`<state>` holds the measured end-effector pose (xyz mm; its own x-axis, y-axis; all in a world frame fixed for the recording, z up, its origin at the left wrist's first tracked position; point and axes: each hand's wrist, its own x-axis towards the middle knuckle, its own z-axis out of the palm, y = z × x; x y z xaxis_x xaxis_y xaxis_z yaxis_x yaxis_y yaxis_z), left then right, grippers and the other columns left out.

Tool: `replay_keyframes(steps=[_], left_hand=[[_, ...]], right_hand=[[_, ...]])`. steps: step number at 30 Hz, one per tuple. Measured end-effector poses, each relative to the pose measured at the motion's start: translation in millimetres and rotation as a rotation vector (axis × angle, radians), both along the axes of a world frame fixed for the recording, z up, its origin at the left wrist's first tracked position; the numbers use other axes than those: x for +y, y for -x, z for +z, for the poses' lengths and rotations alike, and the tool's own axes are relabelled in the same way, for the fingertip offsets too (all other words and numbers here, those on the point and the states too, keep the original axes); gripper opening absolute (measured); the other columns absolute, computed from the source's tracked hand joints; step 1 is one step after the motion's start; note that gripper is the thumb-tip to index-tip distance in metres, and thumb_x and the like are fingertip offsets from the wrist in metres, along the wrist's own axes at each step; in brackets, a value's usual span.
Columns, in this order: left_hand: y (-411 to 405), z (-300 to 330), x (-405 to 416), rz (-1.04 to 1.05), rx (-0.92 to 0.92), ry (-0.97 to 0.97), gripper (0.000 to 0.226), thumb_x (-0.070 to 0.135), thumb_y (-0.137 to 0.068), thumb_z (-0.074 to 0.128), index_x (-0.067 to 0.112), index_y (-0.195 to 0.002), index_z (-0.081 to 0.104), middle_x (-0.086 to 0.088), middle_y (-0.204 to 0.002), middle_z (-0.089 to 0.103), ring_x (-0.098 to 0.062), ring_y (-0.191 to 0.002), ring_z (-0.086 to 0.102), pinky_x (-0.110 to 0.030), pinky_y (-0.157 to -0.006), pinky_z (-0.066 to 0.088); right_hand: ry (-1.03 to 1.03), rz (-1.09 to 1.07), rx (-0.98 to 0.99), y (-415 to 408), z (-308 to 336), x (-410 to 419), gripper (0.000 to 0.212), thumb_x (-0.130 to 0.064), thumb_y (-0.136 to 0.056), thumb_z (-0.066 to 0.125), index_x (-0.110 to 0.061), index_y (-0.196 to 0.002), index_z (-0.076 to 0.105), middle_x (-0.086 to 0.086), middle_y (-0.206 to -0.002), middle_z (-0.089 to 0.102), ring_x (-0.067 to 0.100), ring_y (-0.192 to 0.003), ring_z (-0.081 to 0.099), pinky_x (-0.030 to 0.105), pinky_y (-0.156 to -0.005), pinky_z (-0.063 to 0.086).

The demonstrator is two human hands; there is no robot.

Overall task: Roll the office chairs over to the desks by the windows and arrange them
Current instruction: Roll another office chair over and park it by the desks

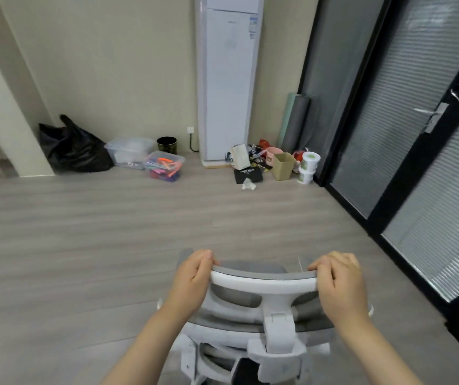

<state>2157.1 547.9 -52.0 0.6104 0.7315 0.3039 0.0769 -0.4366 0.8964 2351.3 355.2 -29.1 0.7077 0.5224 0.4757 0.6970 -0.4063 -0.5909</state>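
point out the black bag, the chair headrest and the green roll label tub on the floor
black bag [74, 150], head view, middle of its bulging side
chair headrest [263, 282], head view, white top bar
green-label tub [310, 159], head view, upper tub's front

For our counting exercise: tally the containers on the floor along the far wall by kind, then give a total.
Clear plastic boxes: 2
Black bin: 1
Black bag: 1
Tan bin: 1
White tubs, stacked: 2
Total: 7
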Motion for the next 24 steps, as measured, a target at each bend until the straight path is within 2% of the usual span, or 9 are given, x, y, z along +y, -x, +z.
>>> replay_keyframes(steps=[3, 5, 9, 12, 18, 21, 24], left_hand=[[43.6, -2.5, 38.8, 0.118, -0.015, 0.054, 0.054, 0.05, -0.086, 0.029, 0.002, -0.07, 0.047, -0.014, -0.073, 0.052, -0.019, -0.07, 0.05, -0.03, -0.068, 0.039], [74.2, -0.9, 63.4, 0.162, -0.037, 0.091, 0.053, 0.048, -0.083, 0.031, -0.001, -0.071, 0.045, -0.015, -0.072, 0.049, -0.016, -0.069, 0.047, -0.027, -0.066, 0.037], [143.1, 2.2, 112.6, 0.255, -0.02, 0.147, 0.044, 0.035, -0.087, 0.033, -0.002, -0.071, 0.051, 0.01, -0.066, 0.051, -0.007, -0.066, 0.048, -0.021, -0.063, 0.037], [197.4, 0.9, 145.5, 0.348, 0.0, 0.161, 0.041, 0.03, -0.089, 0.032, 0.003, -0.07, 0.056, 0.015, -0.064, 0.056, -0.006, -0.067, 0.051, -0.021, -0.063, 0.039], [322.1, 7.4, 200.5, 0.607, -0.026, 0.205, 0.037, 0.024, -0.093, 0.034, 0.004, -0.074, 0.059, 0.009, -0.071, 0.057, -0.008, -0.071, 0.052, -0.023, -0.066, 0.04], [385.3, 12.6, 220.9, 0.727, -0.021, 0.212, 0.035, 0.013, -0.099, 0.034, 0.001, -0.078, 0.059, 0.001, -0.076, 0.057, -0.006, -0.071, 0.051, -0.016, -0.064, 0.039], [447.7, 15.8, 236.7, 0.839, -0.043, 0.224, 0.035, 0.019, -0.095, 0.035, 0.003, -0.079, 0.061, -0.009, -0.086, 0.064, -0.007, -0.076, 0.055, -0.014, -0.067, 0.04]], right_hand=[[-0.01, 0.077, 0.016, 33.0, -0.4, 55.8, 0.046, -0.03, -0.084, 0.027, -0.015, -0.059, 0.062, -0.011, -0.063, 0.055, 0.019, -0.081, 0.046, 0.032, -0.066, 0.034], [-0.015, 0.127, 0.014, 55.6, -1.4, 91.8, 0.047, -0.031, -0.084, 0.026, -0.015, -0.059, 0.062, -0.007, -0.064, 0.056, 0.02, -0.08, 0.046, 0.035, -0.066, 0.037], [0.005, 0.242, 0.028, 106.6, -0.8, 165.3, 0.049, -0.034, -0.084, 0.025, -0.014, -0.06, 0.063, -0.005, -0.065, 0.055, 0.021, -0.081, 0.044, 0.037, -0.068, 0.037], [0.006, 0.32, 0.033, 150.0, -0.8, 215.8, 0.05, -0.035, -0.085, 0.025, -0.013, -0.059, 0.062, -0.003, -0.065, 0.055, 0.022, -0.081, 0.044, 0.038, -0.069, 0.036], [-0.004, 0.531, -0.003, 257.1, -5.1, 321.2, 0.045, -0.033, -0.086, 0.027, -0.017, -0.058, 0.059, -0.005, -0.066, 0.054, 0.02, -0.077, 0.04, 0.038, -0.07, 0.037], [-0.049, 0.66, -0.054, 313.8, -7.8, 369.7, 0.04, -0.029, -0.088, 0.032, -0.019, -0.058, 0.057, -0.008, -0.063, 0.05, 0.021, -0.073, 0.04, 0.038, -0.07, 0.036], [-0.097, 0.8, -0.088, 371.6, -10.5, 413.3, 0.04, -0.027, -0.091, 0.032, -0.018, -0.059, 0.056, -0.007, -0.064, 0.051, 0.024, -0.069, 0.041, 0.038, -0.069, 0.034]])
